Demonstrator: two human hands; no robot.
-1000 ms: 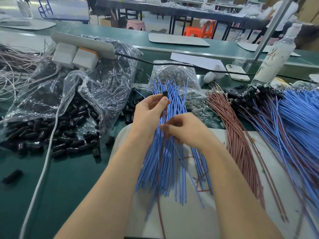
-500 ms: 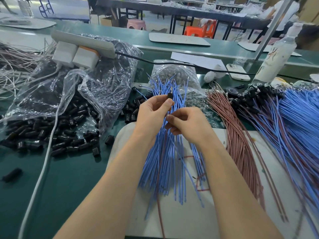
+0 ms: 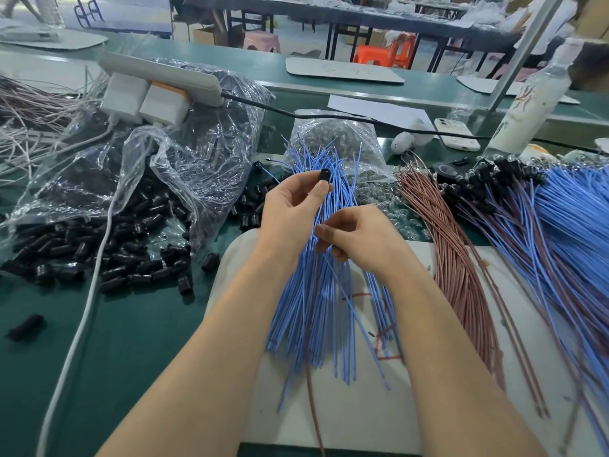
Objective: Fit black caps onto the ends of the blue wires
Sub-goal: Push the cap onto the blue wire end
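My left hand (image 3: 290, 212) pinches a small black cap (image 3: 325, 175) between thumb and forefinger, above a fanned bundle of blue wires (image 3: 316, 308) lying on a white board (image 3: 346, 417). Just below and to the right, my right hand (image 3: 359, 239) pinches a blue wire that runs up toward the cap. The cap sits at that wire's upper end; whether it is fully seated I cannot tell. Loose black caps (image 3: 99, 255) spill from a clear plastic bag (image 3: 158, 166) on the left.
Brown wires (image 3: 461, 275) and blue wires with black caps fitted (image 3: 560, 232) lie to the right. A white power strip (image 3: 158, 80) and its white cable (image 3: 85, 308) cross the left side. A bag of small clear parts (image 3: 336, 136), a phone (image 3: 456, 133) and a bottle (image 3: 530, 103) stand behind.
My left hand has lifted the cap up and slightly right, and my right hand has followed upward along the blue wire, closing the gap between the two hands.
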